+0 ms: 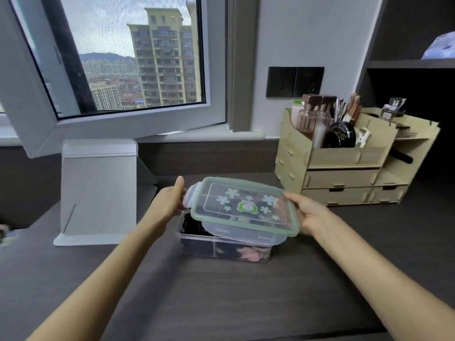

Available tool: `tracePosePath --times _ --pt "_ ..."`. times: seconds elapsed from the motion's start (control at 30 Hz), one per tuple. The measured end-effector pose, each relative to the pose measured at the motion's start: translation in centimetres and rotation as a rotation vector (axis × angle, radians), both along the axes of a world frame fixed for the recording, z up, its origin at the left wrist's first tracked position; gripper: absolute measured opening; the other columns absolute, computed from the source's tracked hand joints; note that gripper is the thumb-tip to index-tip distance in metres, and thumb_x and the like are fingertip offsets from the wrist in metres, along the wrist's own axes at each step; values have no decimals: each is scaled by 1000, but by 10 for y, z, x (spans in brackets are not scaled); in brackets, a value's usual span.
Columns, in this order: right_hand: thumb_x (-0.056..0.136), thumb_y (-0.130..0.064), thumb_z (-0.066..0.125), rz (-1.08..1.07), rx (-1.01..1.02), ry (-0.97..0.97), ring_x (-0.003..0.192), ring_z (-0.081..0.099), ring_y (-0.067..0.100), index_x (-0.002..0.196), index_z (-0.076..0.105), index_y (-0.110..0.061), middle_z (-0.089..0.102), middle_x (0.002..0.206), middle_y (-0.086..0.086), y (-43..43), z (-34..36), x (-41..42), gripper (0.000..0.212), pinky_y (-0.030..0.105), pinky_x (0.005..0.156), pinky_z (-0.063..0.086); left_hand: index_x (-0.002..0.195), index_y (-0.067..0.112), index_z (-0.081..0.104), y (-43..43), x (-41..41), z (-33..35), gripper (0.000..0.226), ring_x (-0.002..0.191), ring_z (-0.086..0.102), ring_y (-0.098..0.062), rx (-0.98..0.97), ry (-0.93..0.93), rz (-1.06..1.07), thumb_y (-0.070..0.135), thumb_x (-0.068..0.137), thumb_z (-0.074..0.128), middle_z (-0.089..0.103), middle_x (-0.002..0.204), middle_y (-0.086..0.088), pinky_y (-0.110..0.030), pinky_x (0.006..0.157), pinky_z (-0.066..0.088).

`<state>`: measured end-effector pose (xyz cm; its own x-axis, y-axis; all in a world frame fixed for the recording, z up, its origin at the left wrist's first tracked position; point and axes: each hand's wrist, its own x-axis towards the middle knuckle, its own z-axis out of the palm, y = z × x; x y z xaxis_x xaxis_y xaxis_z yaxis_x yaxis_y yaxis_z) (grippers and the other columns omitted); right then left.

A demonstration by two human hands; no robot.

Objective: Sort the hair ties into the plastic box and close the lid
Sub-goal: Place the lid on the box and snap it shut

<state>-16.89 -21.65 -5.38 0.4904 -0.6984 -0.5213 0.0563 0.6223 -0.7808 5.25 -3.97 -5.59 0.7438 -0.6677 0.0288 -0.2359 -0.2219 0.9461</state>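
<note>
A clear plastic box (197, 247) stands on the dark desk, with black hair ties (190, 223) at its left and pink ones (251, 253) at its right front. Its clear lid (243, 207), green-rimmed with flower prints, hovers tilted just above the box. My right hand (311, 214) grips the lid's right edge. At the lid's left clip sits my left hand (170, 201), fingers extended against it. The lid hides most of the box's inside.
A white stand (98, 190) leans at the left of the desk. A wooden organizer (344, 168) with brushes and bottles stands at the back right. An open window sash (110, 124) juts over the desk's back left.
</note>
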Motion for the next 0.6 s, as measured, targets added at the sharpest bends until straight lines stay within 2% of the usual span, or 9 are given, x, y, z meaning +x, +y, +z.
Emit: tracePosePath --times 0.07,0.13,0.23,0.3,0.4,0.43,0.5,0.6 --pt "94 -17 53 20 -17 29 34 62 19 75 59 -2 64 43 10 3 -9 9 25 30 33 50 77 5 62 6 1 -7 46 74 54 -22 65 -30 -23 47 88 48 60 76 -9 -34 74 48" --pt "94 -19 53 43 -46 62 35 62 19 74 59 -4 65 44 9 6 -17 16 25 29 33 50 85 2 65 10 2 -12 35 76 56 -21 93 -81 -8 37 85 57 61 81 -9 -36 74 51" --pt "89 -21 61 34 -100 105 57 65 27 82 63 -4 68 69 14 9 -24 24 18 32 45 54 86 3 65 13 6 -14 22 80 60 -24 99 -73 6 23 87 58 64 86 -14 -42 77 55" --pt "87 -19 63 21 -142 112 66 62 28 87 63 -2 65 80 15 11 -24 28 17 37 51 55 81 0 64 14 10 -13 20 76 60 -24 89 -25 16 18 87 59 63 83 -16 -41 73 56" --pt "86 -13 63 8 -245 135 54 64 24 90 61 -1 67 72 13 13 -25 37 13 31 43 54 77 -1 62 17 13 -11 16 72 60 -20 103 63 48 13 86 60 60 81 -14 -29 61 54" --pt "86 -10 63 -7 -293 143 45 64 20 85 59 -1 67 62 11 14 -24 40 10 27 39 52 77 1 63 19 14 -10 15 73 60 -20 119 97 49 12 86 61 60 82 -14 -27 61 54" --pt "87 -5 63 -33 -377 163 31 58 12 72 52 -4 63 50 9 15 -25 44 18 20 31 46 77 1 63 22 16 -11 13 75 62 -20 127 171 44 11 86 61 62 84 -14 -26 60 54" --pt "86 -4 63 -50 -451 202 38 56 16 66 45 -8 56 62 11 17 -23 46 27 17 30 43 76 1 64 26 19 -13 12 74 62 -20 122 227 47 8 85 62 63 87 -16 -23 53 56"
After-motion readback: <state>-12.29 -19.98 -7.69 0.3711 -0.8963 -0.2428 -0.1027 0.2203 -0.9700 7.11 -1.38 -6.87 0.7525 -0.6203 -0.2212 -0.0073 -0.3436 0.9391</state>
